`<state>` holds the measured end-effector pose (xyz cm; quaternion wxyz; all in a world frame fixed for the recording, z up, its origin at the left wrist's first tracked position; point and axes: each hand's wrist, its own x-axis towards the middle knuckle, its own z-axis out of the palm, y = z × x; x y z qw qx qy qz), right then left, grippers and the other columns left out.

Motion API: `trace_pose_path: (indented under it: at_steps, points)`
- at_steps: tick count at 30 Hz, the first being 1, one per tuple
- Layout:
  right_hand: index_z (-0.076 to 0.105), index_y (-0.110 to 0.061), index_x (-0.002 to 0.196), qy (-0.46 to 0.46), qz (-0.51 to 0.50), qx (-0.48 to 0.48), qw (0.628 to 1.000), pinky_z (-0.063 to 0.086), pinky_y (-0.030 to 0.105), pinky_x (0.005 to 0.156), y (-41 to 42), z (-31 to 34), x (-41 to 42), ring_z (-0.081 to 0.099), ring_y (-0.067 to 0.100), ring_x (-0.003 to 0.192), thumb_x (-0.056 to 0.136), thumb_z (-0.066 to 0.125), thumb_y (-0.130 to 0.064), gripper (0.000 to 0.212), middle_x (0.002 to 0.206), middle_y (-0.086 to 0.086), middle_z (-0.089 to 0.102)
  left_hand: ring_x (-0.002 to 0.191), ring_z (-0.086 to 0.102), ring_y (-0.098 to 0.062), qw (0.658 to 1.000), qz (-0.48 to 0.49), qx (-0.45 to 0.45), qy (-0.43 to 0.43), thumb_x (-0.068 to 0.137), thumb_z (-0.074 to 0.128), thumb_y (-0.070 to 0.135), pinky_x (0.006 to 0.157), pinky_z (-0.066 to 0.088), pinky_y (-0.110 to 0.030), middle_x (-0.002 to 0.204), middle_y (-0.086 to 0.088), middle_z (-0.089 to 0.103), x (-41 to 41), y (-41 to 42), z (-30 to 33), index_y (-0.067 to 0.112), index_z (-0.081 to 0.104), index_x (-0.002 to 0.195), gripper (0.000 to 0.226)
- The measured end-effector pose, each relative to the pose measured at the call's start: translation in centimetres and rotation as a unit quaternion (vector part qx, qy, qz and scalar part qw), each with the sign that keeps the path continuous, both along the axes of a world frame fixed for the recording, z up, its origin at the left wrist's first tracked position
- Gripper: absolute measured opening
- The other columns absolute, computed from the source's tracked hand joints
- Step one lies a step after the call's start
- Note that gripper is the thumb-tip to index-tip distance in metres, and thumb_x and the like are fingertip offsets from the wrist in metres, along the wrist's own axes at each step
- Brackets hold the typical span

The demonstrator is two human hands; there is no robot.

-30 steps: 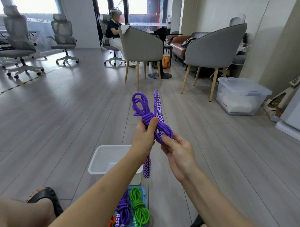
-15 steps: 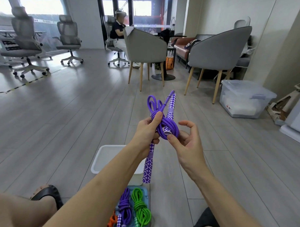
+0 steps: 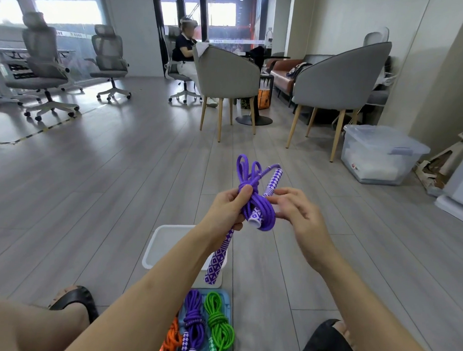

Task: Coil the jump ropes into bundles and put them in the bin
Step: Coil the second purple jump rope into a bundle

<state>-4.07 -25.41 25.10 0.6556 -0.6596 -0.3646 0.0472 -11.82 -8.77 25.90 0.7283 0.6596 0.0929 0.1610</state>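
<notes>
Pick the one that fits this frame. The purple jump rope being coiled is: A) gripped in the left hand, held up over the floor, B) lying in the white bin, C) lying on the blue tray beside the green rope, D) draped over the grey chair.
A: the left hand grips the purple jump rope in mid-air, above the white bin.

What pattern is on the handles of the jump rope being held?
White diamonds on purple, clearest in the head view on the lower handle of the purple jump rope below the left hand.

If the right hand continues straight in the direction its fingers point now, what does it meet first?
Probably the purple jump rope bundle that the left hand grips: the right hand points its fingers leftward at it, though depth is unclear.
</notes>
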Motion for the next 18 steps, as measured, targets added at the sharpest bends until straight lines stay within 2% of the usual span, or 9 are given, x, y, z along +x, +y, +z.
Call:
trace_pose_path:
  at_steps: [2,4,6,8,11,13,15,18]
  points:
    - [0.071,-0.014,0.114,0.100,-0.039,0.039,0.993,0.059,0.037,0.089,0.2,0.1,0.8,0.071,0.023,0.109,0.096,0.063,-0.040,0.033,0.122,0.006,0.067,0.048,0.026,-0.008,0.999,-0.026,0.024,0.001,0.106,0.050,0.036,0.048,0.023,-0.023,0.058,0.006,0.041,-0.1,-0.5,-0.6,0.009,0.063,0.104,0.030]
    - [0.059,-0.020,0.128,0.168,-0.064,0.083,0.980,0.060,0.040,0.086,0.2,0.0,1.6,0.074,0.026,0.099,0.094,0.072,-0.032,0.038,0.127,0.009,0.065,0.051,0.027,-0.009,0.997,-0.055,0.047,0.007,0.107,0.050,0.034,0.051,0.021,-0.025,0.064,0.003,0.044,-0.1,-1.1,-1.1,0.010,0.063,0.110,0.027]
    - [0.046,-0.025,0.145,0.196,-0.062,0.103,0.973,0.059,0.039,0.083,-0.1,-0.4,2.1,0.074,0.023,0.090,0.096,0.073,-0.021,0.056,0.126,0.009,0.067,0.052,0.028,-0.009,0.994,-0.071,0.079,0.015,0.107,0.050,0.031,0.051,0.021,-0.026,0.066,0.003,0.045,-0.1,-1.5,-1.3,0.010,0.063,0.115,0.026]
    - [0.039,-0.027,0.153,0.188,-0.052,0.084,0.977,0.057,0.038,0.081,-0.5,-0.8,2.4,0.071,0.022,0.086,0.098,0.069,-0.015,0.063,0.112,0.016,0.073,0.052,0.029,-0.009,0.992,-0.069,0.103,0.016,0.107,0.050,0.029,0.051,0.021,-0.026,0.065,0.005,0.045,-0.1,-1.9,-1.3,0.011,0.062,0.115,0.023]
    - [0.049,-0.024,0.148,0.180,-0.011,0.043,0.983,0.058,0.039,0.085,-0.5,-1.0,1.9,0.072,0.024,0.084,0.100,0.065,-0.012,0.052,0.097,0.017,0.076,0.053,0.031,-0.009,0.994,-0.044,0.096,0.006,0.108,0.049,0.025,0.051,0.023,-0.027,0.065,0.008,0.046,0.0,-2.3,-1.4,0.013,0.059,0.114,0.017]
    - [0.058,-0.020,0.139,0.174,-0.005,0.002,0.985,0.060,0.038,0.084,-0.1,-1.2,1.4,0.075,0.027,0.087,0.102,0.061,-0.011,0.038,0.097,0.013,0.079,0.052,0.031,-0.009,0.996,-0.027,0.085,-0.001,0.107,0.049,0.026,0.051,0.024,-0.028,0.064,0.009,0.046,0.2,-2.3,-1.2,0.012,0.056,0.116,0.018]
    - [0.065,-0.015,0.128,0.173,-0.021,-0.015,0.985,0.060,0.034,0.077,0.2,-1.3,1.1,0.076,0.027,0.090,0.103,0.058,-0.012,0.026,0.102,0.010,0.079,0.052,0.033,-0.009,0.997,-0.019,0.081,-0.005,0.107,0.050,0.027,0.050,0.027,-0.026,0.064,0.009,0.048,0.2,-2.1,-0.9,0.010,0.054,0.121,0.023]
    - [0.067,-0.020,0.123,0.195,-0.006,-0.007,0.981,0.059,0.035,0.075,0.3,-0.9,0.6,0.074,0.026,0.094,0.106,0.055,-0.021,0.021,0.104,0.007,0.078,0.053,0.038,-0.007,0.997,-0.012,0.066,-0.023,0.106,0.051,0.028,0.051,0.034,-0.023,0.066,0.010,0.053,0.2,-1.8,-0.7,0.012,0.053,0.123,0.023]
